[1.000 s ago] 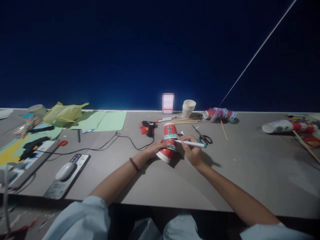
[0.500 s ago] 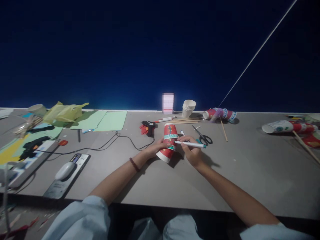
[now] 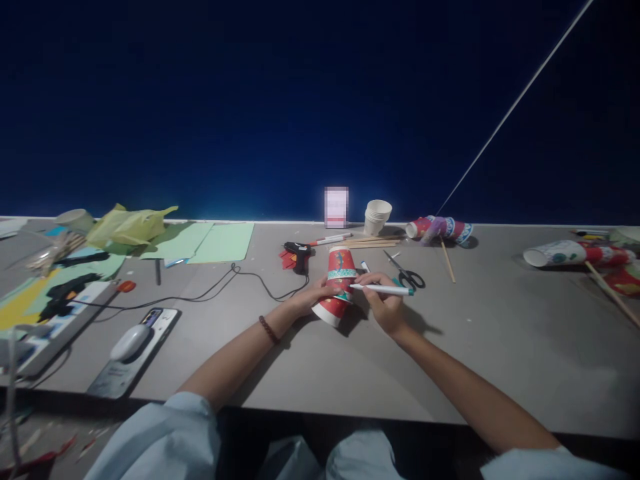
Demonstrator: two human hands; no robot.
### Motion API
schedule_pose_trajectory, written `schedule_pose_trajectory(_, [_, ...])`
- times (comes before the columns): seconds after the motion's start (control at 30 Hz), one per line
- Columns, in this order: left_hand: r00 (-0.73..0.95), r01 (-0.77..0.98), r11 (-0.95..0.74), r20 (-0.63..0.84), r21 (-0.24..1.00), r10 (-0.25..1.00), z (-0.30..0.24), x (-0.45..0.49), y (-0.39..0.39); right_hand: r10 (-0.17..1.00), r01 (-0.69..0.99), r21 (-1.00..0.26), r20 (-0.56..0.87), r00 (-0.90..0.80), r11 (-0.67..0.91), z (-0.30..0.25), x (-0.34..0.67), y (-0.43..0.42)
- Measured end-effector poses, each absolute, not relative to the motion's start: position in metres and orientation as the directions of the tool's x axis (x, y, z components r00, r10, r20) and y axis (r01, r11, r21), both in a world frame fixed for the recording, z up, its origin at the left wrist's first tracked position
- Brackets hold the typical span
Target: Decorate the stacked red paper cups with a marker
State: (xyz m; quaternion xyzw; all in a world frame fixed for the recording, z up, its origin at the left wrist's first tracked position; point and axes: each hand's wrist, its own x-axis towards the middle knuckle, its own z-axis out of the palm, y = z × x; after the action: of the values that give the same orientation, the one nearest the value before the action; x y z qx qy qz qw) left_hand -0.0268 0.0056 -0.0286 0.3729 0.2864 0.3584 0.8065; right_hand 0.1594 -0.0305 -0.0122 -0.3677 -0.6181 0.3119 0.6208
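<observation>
Two red patterned paper cups [image 3: 340, 262], joined end to end, lie tilted on the table in front of me. My left hand [image 3: 313, 297] is closed around their left side near the middle, thumb across the front. My right hand [image 3: 384, 303] grips a white marker pen [image 3: 387, 289] with a green end. The pen's tip points left and meets or nearly meets the red surface; I cannot tell which. Just beyond the cups sits a black glue gun [image 3: 299, 255] with red pieces beside it. Scissors [image 3: 409, 275] lie right of my right hand.
White stacked cups [image 3: 377, 217] stand at the back, beside wooden sticks [image 3: 373, 242]. More decorated cups [image 3: 453, 229] lie to the right. On the left are a phone [image 3: 113, 377] with a mouse [image 3: 131, 342] on it, a power strip [image 3: 65, 327], green paper [image 3: 223, 241] and a yellow bag [image 3: 130, 227]. A cord crosses the table.
Almost nothing differs. The pen and my right hand have shifted very slightly; the left hand still holds the cups in the same place.
</observation>
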Motion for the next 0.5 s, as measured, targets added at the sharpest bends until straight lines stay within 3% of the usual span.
schedule_pose_trajectory(0.5, [0.578, -0.368, 0.453, -0.181, 0.812, 0.795, -0.0191, -0.0250, 0.0026, 0.846, 0.082, -0.846, 0.531, 0.050, 0.526, -0.0169, 0.1589, -0.0292])
